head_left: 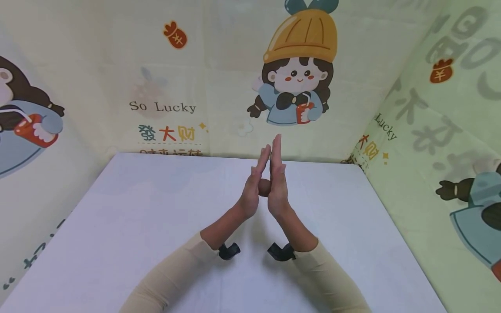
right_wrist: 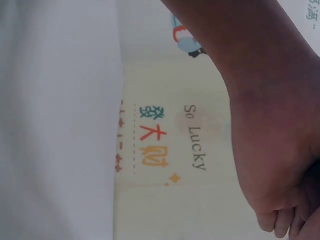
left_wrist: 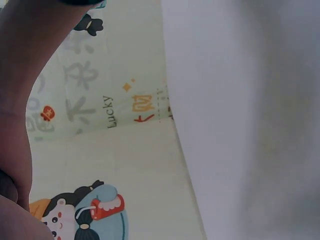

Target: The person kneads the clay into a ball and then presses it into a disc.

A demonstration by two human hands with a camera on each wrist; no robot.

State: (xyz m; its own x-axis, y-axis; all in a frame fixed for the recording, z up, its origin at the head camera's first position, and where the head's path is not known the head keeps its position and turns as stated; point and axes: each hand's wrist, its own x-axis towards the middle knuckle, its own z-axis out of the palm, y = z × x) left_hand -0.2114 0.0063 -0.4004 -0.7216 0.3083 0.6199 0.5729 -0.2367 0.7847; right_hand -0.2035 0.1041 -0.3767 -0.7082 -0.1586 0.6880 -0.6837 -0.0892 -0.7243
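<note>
In my head view the brown ball (head_left: 264, 188) sits between the palms of the left hand (head_left: 253, 186) and right hand (head_left: 277, 184), above the table (head_left: 156, 217). Both hands point up, fingers straight; I can't tell whether the fingertips touch. I judge that easing the pressure or shifting one palm could let the ball slip and roll away. The only containers I make out are printed, like the red cup (head_left: 302, 114) with its straw; its contents don't show.

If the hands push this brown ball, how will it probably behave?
The brown ball looks round, so it would likely roll on the flat white table. Between the left hand and right hand, its visible outline shows no clear flattening, so it may be fairly firm.
</note>
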